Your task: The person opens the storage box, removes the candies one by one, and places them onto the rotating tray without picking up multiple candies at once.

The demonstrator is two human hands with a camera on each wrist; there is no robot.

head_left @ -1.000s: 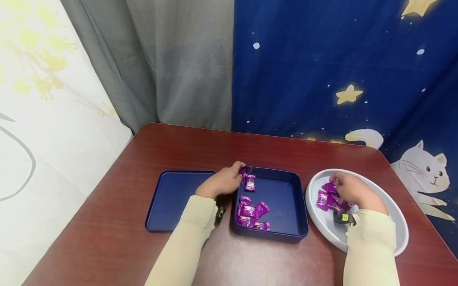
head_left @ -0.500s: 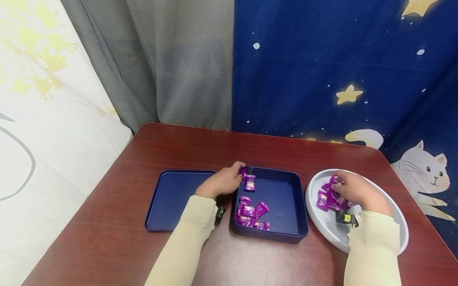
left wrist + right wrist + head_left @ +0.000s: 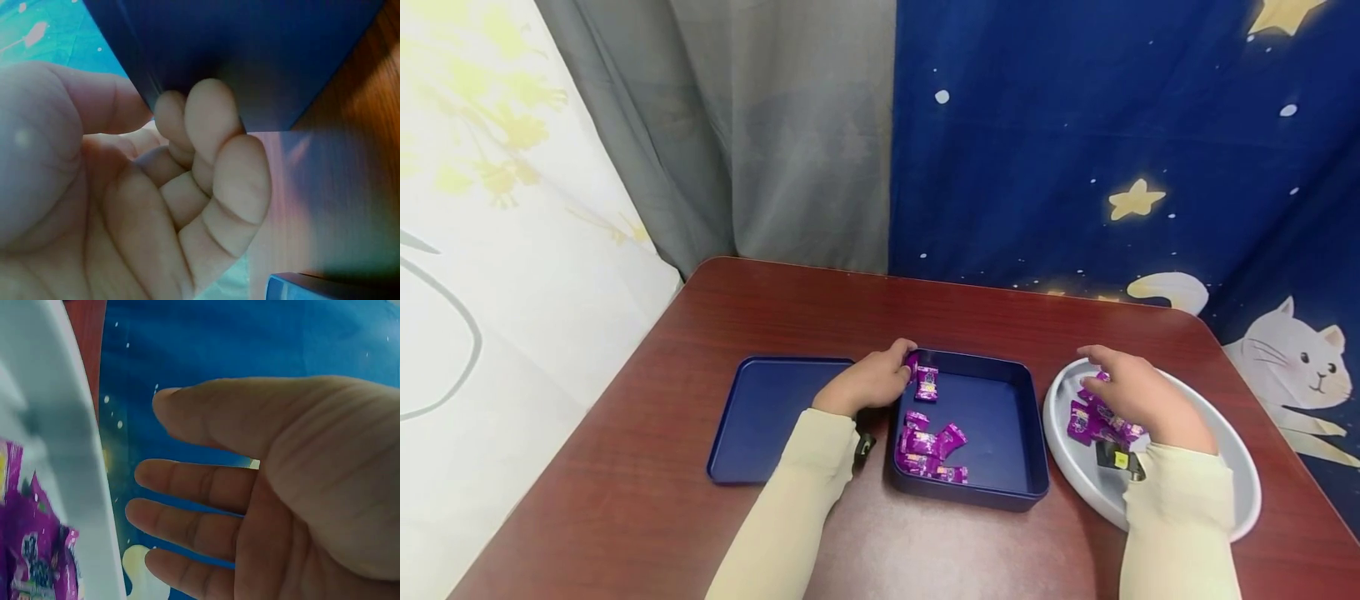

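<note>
My left hand (image 3: 865,382) grips the far left corner of a dark blue rectangular box (image 3: 1000,433). In the left wrist view its bent fingers (image 3: 212,119) meet the box's outer wall. Several purple wrapped candies (image 3: 921,442) lie along the left side inside the box, with another candy (image 3: 927,383) near the left thumb. Over a round white plate (image 3: 1217,442) hovers my right hand (image 3: 1138,398), its fingers extended and nothing in them. Beneath it on the plate is a small pile of purple candies (image 3: 1082,421), partly hidden by the hand.
A flat dark blue lid (image 3: 767,417) lies left of the box, partly under the left forearm. The reddish-brown table (image 3: 805,300) reaches back to grey and blue curtains (image 3: 1037,150). Black wrist cameras sit below both hands.
My right hand has come up off the candies in the plate, and its fingers have straightened. The candy pile has shifted slightly. The left hand stays at the box corner.
</note>
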